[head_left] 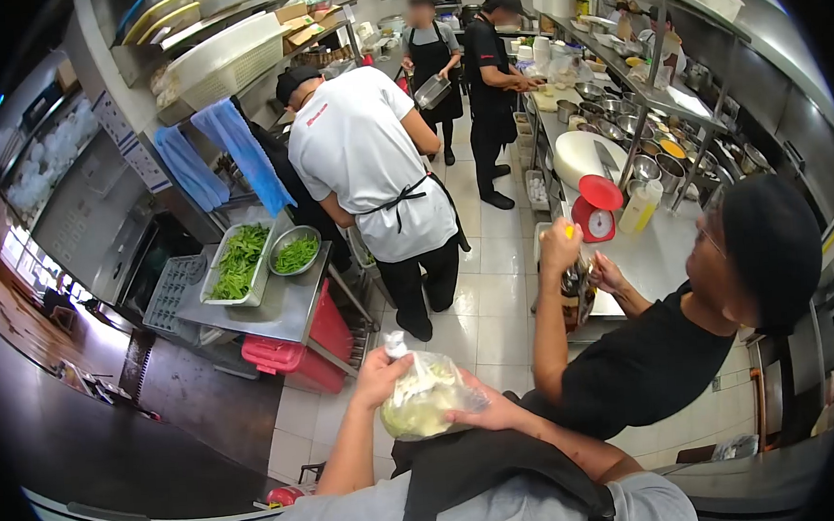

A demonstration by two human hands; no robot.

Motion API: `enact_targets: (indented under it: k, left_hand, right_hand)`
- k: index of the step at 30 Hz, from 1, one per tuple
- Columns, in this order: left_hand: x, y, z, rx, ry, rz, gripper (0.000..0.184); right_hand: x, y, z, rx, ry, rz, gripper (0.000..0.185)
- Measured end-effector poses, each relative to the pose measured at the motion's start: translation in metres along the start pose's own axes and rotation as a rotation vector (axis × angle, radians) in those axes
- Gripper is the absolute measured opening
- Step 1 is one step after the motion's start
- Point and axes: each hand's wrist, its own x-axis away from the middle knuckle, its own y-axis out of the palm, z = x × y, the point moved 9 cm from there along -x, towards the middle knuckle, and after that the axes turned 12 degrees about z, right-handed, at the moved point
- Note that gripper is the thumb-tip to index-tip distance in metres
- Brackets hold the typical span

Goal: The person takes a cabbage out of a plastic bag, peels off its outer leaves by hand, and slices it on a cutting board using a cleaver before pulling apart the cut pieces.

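A clear plastic bag with pale green contents, perhaps cut vegetables, is held in front of my body. My left hand is closed round the gathered neck of the bag, whose twisted top sticks up above the fingers. At the bag's right side, my right hand grips the lower part with its fingers against the plastic. What exactly is inside cannot be made out through the plastic.
A steel table at the left bears a white tray and a bowl of greens, with a red bin below. Close on the right, a person in black holds a dark bottle. Another person bends ahead; two more stand beyond.
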Motion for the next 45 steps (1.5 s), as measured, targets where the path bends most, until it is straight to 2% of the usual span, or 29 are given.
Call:
enact_targets:
  k: [2,4,7,8,9,10,13,18,28,30,34,35,40,42,45]
  left_hand:
    - [0.018,-0.006,0.019,-0.037,0.060,-0.083,0.010]
    - [0.037,-0.003,0.041,-0.183,0.217,-0.124,0.008]
    - [0.066,0.024,0.068,-0.354,0.270,-0.222,0.008]
    - [0.067,0.027,0.071,-0.361,0.269,-0.211,0.008]
    - [0.072,0.036,0.078,-0.437,0.371,-0.229,0.008]
    - [0.078,0.045,0.082,-0.513,0.470,-0.247,0.009]
    - [0.084,0.066,0.089,-0.517,0.547,-0.210,0.013]
    - [0.090,0.098,0.102,-0.501,0.670,-0.164,0.009]
    - [0.097,0.149,0.118,-0.591,0.778,-0.203,0.010]
    - [0.103,0.164,0.116,-0.597,0.850,-0.224,0.011]
    - [0.113,0.187,0.112,-0.533,0.898,-0.236,0.019]
    - [0.111,0.190,0.107,-0.494,0.864,-0.225,0.025]
    - [0.114,0.209,0.087,-0.477,0.780,-0.253,0.029]
    - [0.114,0.216,0.080,-0.415,0.717,-0.253,0.028]
    - [0.117,0.229,0.079,-0.414,0.741,-0.268,0.028]
  right_hand:
    - [0.011,0.014,-0.045,-0.049,-0.173,-0.153,0.098]
    - [0.015,0.012,-0.049,0.065,-0.200,-0.199,0.102]
    - [0.019,0.021,-0.063,-0.002,-0.193,-0.321,0.097]
    - [0.020,0.020,-0.077,0.100,-0.270,-0.274,0.092]
    - [0.023,0.019,-0.087,0.202,-0.342,-0.227,0.088]
    - [0.028,0.021,-0.089,0.193,-0.339,-0.238,0.088]
    - [0.034,0.008,-0.103,0.229,-0.421,-0.133,0.072]
    - [0.040,-0.012,-0.120,0.216,-0.472,-0.087,0.068]
    - [0.052,-0.044,-0.155,0.149,-0.510,-0.001,0.052]
    - [0.056,-0.054,-0.145,0.110,-0.411,-0.014,0.050]
    - [0.072,-0.067,-0.135,0.128,-0.370,-0.011,0.048]
    - [0.074,-0.072,-0.130,0.099,-0.318,0.003,0.047]
    - [0.087,-0.084,-0.114,0.077,-0.199,-0.035,0.038]
    - [0.091,-0.093,-0.113,0.108,-0.202,-0.045,0.038]
    - [0.099,-0.102,-0.116,0.106,-0.295,-0.052,0.039]
